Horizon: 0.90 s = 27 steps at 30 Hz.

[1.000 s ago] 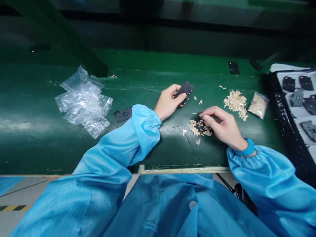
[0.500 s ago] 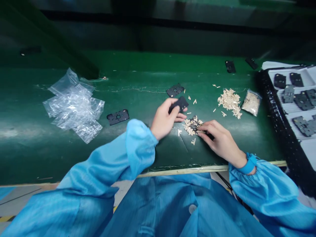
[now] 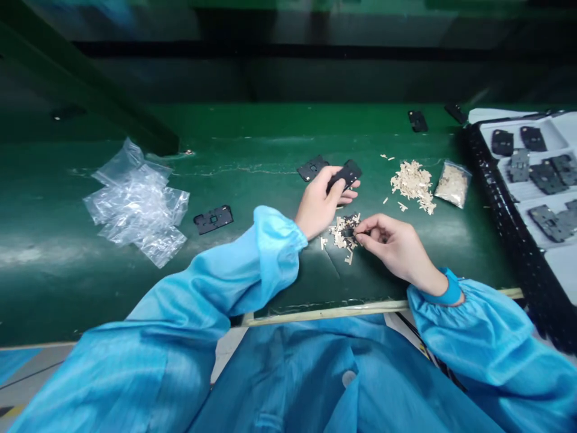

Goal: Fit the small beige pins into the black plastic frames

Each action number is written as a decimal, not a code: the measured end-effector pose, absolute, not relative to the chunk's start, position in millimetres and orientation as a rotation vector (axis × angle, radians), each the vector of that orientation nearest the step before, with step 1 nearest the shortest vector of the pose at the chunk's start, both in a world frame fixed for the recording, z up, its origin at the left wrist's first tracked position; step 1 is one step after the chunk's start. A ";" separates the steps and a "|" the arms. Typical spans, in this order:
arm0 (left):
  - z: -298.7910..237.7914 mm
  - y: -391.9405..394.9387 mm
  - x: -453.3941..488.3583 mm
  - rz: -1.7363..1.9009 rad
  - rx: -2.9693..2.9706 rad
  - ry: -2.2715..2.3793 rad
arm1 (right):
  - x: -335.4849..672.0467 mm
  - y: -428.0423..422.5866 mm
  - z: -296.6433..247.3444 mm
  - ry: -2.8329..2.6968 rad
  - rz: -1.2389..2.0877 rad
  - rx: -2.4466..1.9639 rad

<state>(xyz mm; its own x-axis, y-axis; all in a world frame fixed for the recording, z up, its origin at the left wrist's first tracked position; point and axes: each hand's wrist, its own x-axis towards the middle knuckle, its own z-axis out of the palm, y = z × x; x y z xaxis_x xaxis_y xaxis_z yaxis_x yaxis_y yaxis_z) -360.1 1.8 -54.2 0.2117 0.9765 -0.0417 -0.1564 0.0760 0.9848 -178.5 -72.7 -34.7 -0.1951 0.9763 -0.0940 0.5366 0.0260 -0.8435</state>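
The left hand [image 3: 319, 204] curls closed around a black plate [image 3: 346, 174], while the right hand [image 3: 392, 245] pinches a black piece [image 3: 348, 232] in a pile of beige scraps [image 3: 340, 239] on the green bench [image 3: 265, 162].

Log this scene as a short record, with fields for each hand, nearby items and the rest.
left hand: holds a flat black plate
right hand: pinches a small black part in a loose pile of beige strips
nearby: second flat black plate; larger heap of beige strips; clear plastic bag of beige strips
rest: crumpled clear plastic bags; third flat black plate; black-rimmed tray of black parts; green workbench
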 end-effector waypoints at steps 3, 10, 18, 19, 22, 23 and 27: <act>-59.9 17.3 -359.6 0.947 1.193 0.851 | -181.9 -70.0 -32.9 -1.564 1.274 -1.504; -57.6 0.6 -373.9 0.792 1.037 0.755 | -178.9 -63.3 -18.8 -1.426 1.351 -1.409; -55.7 12.9 -376.2 1.040 1.082 0.917 | -172.2 -56.3 -18.1 -1.388 1.443 -1.431; -56.8 14.4 -376.3 1.038 1.122 0.929 | -172.7 -55.6 -18.4 -1.411 1.466 -1.431; -59.1 19.0 -376.5 1.022 1.216 0.964 | -174.2 -52.1 -17.6 -1.513 1.444 -1.440; -59.2 20.8 -376.4 1.010 1.228 0.967 | -174.3 -50.7 -16.7 -1.557 1.395 -1.433; -55.8 27.6 -375.5 0.951 1.228 0.938 | -172.0 -48.1 -11.3 -1.648 1.267 -1.426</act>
